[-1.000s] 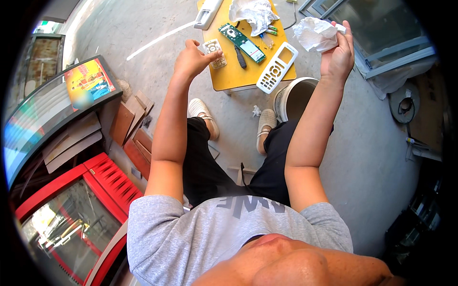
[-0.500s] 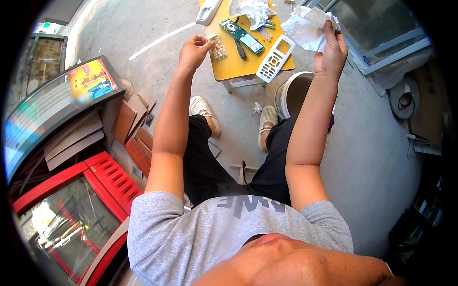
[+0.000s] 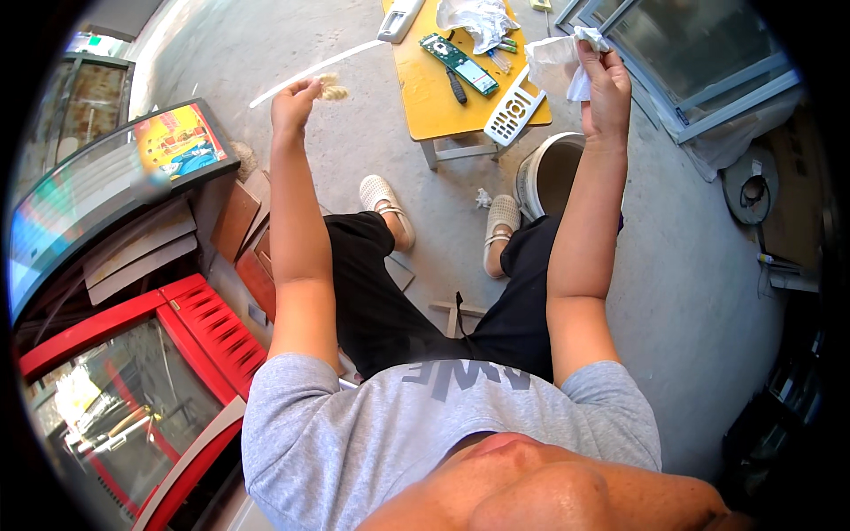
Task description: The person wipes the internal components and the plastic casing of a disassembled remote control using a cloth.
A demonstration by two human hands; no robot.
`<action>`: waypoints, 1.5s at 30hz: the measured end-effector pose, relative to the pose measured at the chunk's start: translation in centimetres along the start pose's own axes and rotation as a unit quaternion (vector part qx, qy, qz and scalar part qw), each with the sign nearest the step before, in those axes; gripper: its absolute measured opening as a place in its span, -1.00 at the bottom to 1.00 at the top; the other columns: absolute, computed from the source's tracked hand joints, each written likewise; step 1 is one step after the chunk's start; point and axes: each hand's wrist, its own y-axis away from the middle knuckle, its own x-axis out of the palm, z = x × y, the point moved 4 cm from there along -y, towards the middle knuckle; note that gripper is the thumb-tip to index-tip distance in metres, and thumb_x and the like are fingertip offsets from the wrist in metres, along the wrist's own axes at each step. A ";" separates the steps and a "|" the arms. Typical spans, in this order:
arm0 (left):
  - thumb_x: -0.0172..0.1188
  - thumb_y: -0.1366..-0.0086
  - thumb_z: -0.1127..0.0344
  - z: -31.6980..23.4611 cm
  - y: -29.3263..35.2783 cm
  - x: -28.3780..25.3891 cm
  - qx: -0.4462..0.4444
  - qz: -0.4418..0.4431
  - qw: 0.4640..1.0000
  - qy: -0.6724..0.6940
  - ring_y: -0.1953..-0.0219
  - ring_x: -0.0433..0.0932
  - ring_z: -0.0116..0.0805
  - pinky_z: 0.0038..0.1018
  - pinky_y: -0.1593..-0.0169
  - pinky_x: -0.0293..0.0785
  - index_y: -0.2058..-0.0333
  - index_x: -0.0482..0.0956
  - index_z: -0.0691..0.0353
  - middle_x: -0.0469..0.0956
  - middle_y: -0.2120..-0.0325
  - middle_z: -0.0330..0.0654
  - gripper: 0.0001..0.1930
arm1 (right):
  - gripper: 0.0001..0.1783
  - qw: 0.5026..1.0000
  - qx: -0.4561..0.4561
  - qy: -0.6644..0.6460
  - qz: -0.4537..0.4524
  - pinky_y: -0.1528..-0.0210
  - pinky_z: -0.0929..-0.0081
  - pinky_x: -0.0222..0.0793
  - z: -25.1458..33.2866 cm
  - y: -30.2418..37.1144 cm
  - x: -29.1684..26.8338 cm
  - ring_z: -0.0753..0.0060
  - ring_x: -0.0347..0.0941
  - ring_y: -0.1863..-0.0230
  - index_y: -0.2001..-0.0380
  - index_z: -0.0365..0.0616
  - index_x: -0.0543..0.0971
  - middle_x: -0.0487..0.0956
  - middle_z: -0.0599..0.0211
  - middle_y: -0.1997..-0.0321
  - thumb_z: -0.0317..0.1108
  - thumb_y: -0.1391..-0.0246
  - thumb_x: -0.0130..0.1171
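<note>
Out to the left of the yellow table (image 3: pixel 416 106), my left hand (image 3: pixel 294 111) pinches a beige rubber button pad (image 3: pixel 333 87), which is blurred. My right hand (image 3: pixel 607 99) is closed on a white tissue (image 3: pixel 551 53) that hangs over the table's right edge. Below that tissue lies a white remote-control front shell (image 3: pixel 512 113) with button openings, jutting past the table's front edge. A green circuit board (image 3: pixel 459 64) rests mid-table beside a dark-handled screwdriver (image 3: pixel 456 87). Another white casing part (image 3: pixel 400 19) lies at the far left corner, and a crumpled tissue (image 3: pixel 478 22) sits at the back.
A white bucket (image 3: pixel 529 181) stands right of the table, by my shoe. Glass-paned frames (image 3: pixel 691 62) lean at the far right. On the left are a red glass-fronted cabinet (image 3: pixel 199 332), a curved display case (image 3: pixel 111 195) and stacked boards (image 3: pixel 235 217).
My left hand has swung left off the table with the button pad. The tissue in my right hand is more bunched up, and that hand has shifted slightly.
</note>
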 end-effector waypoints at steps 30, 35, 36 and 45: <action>0.10 -0.36 0.17 -11.0 12.7 12.9 -0.076 0.322 0.871 0.364 0.21 0.63 -0.45 -0.44 0.10 0.61 0.00 0.39 0.15 0.59 0.20 -0.27 -0.68 | -0.61 0.989 0.087 -0.038 0.114 0.11 0.60 0.36 -5.2 5.8 9.1 0.59 0.41 0.16 -0.06 -0.03 0.24 0.51 0.33 0.11 -0.29 -0.25 0.10; 0.18 -0.30 0.15 -11.6 12.8 12.5 0.000 0.230 0.932 0.279 0.23 0.58 -0.54 -0.52 0.13 0.54 0.13 0.50 0.13 0.58 0.27 -0.33 -0.74 | -0.54 0.932 0.217 -0.154 0.245 0.08 0.62 0.41 -3.6 7.4 11.3 0.60 0.46 0.09 -0.11 -0.11 0.27 0.53 0.29 0.12 -0.26 -0.22 0.14; 0.23 -0.27 0.14 -11.8 12.8 12.5 0.022 0.219 0.936 0.275 0.25 0.55 -0.56 -0.56 0.14 0.49 0.17 0.53 0.15 0.58 0.29 -0.34 -0.74 | -0.53 0.931 0.216 -0.160 0.248 0.09 0.63 0.42 -3.6 7.3 11.2 0.60 0.47 0.10 -0.11 -0.11 0.28 0.54 0.28 0.12 -0.27 -0.21 0.15; 0.22 -0.28 0.13 -14.8 14.9 13.6 0.162 0.224 0.927 0.254 0.27 0.42 -0.65 -0.60 0.12 0.34 0.21 0.58 0.14 0.55 0.30 -0.41 -0.76 | -0.71 0.990 0.043 0.051 0.122 0.26 0.67 0.42 -3.5 5.9 9.2 0.66 0.49 0.31 0.09 -0.22 0.55 0.61 0.34 0.32 -0.29 -0.18 0.18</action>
